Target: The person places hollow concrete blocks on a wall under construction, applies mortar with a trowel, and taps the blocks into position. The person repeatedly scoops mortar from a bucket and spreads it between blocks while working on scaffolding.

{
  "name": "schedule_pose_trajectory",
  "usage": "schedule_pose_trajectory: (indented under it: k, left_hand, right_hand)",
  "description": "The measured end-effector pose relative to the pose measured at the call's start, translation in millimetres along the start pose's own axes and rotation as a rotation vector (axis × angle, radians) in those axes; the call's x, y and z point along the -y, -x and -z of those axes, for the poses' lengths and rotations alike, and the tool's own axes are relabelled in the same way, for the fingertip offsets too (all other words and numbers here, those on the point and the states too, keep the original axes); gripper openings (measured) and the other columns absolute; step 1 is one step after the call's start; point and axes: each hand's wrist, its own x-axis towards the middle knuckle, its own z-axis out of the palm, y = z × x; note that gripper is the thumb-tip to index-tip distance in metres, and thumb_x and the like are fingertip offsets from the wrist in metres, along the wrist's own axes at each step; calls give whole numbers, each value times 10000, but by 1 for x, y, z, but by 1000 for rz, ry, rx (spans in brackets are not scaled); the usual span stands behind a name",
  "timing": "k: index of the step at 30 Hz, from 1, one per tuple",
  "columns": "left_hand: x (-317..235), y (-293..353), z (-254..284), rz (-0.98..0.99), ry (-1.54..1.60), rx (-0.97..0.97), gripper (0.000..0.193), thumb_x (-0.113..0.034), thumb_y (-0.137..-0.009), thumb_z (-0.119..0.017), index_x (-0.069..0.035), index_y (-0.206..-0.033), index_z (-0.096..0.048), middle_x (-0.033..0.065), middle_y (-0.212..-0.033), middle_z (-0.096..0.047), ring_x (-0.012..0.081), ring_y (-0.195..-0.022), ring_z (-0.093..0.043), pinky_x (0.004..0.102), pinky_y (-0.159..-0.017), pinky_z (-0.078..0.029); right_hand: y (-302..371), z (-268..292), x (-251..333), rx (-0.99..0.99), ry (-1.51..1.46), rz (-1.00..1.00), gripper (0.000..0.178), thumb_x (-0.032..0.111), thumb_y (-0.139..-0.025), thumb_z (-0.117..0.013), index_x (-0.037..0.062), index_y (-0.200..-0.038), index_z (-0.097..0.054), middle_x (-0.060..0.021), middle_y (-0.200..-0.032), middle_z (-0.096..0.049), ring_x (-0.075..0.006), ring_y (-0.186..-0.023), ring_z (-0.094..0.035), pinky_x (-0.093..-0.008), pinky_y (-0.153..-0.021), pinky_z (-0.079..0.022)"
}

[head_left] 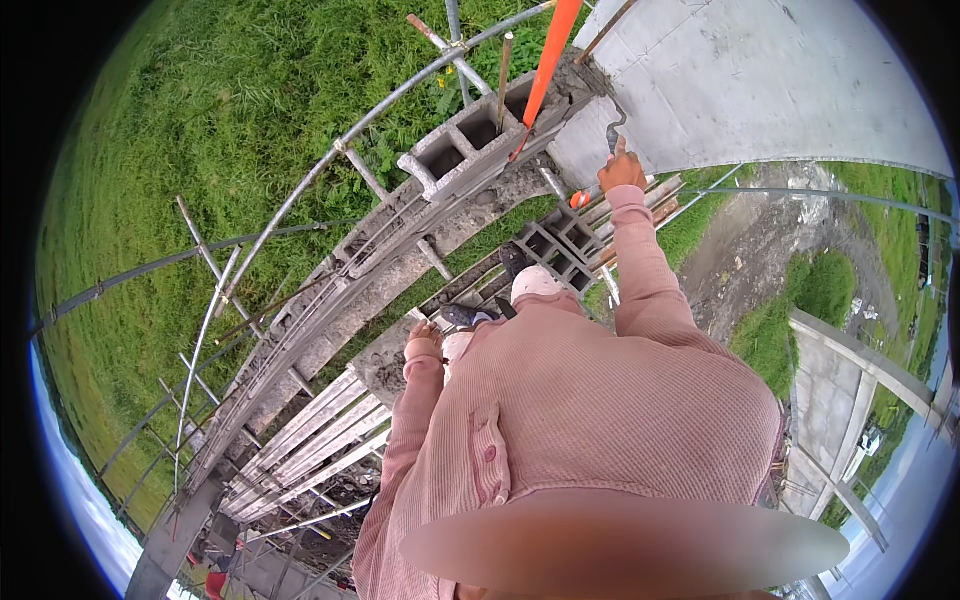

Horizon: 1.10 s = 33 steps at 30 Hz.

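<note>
My right hand (624, 168) reaches forward and is closed round the handle of a trowel (614, 128). The trowel's bent neck points at the edge of a pale concrete wall panel (690, 110), beside grey mortar at the end of a block wall; I cannot make out its blade well. Low at my left side, my left hand (425, 338) hangs near the grey ledge with its fingers loosely apart and nothing visible in them. Hollow concrete blocks (440, 160) sit in a row on the wall, left of the trowel. An orange strip (552, 62) rises over them.
Metal scaffold pipes (290, 215) run along the wall's outer side, above grass. Loose hollow blocks (556, 245) stand by my feet on planks. More planks (310, 430) lie behind at left. At right, the ground lies far below, with a concrete beam (860, 355).
</note>
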Motion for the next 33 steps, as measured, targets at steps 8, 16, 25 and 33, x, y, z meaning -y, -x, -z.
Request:
schedule_pose_trajectory:
  k: [8,16,25,33]
  left_hand:
    - [-9,24,-10,-67,-159,-69,308,-184,-932,-600,-185,-1238,-557,23,-1059,-659,202,-1034,-610,349,-853,-445]
    - [-8,28,-21,-85,-148,-19,332,-122,-924,-574,-150,-1253,-535,75,-1011,-668,193,-868,-615,327,-748,-469]
    - [-9,27,-17,-50,-158,16,309,-166,-936,-587,-167,-1243,-554,64,-1033,-674,180,-930,-623,322,-765,-472]
    - [-7,21,-10,-20,-174,-47,273,-179,-955,-564,-169,-1227,-558,43,-1061,-651,211,-997,-598,379,-828,-463]
  right_hand:
    - [-40,7,10,-6,-57,27,560,243,-863,-594,145,-1397,-458,-171,-1034,-630,-362,-979,-634,-463,-810,-513]
    - [-33,20,28,10,-41,-55,432,243,-850,-603,97,-1257,-589,-198,-1028,-672,-378,-975,-640,-471,-835,-512]
    - [-94,49,32,151,-71,-30,352,254,-824,-611,76,-1126,-651,-206,-1124,-651,-381,-1059,-623,-451,-912,-502]
    - [-66,43,-14,111,-41,105,352,270,-860,-578,38,-1115,-649,-227,-1039,-664,-399,-1000,-627,-463,-866,-506]
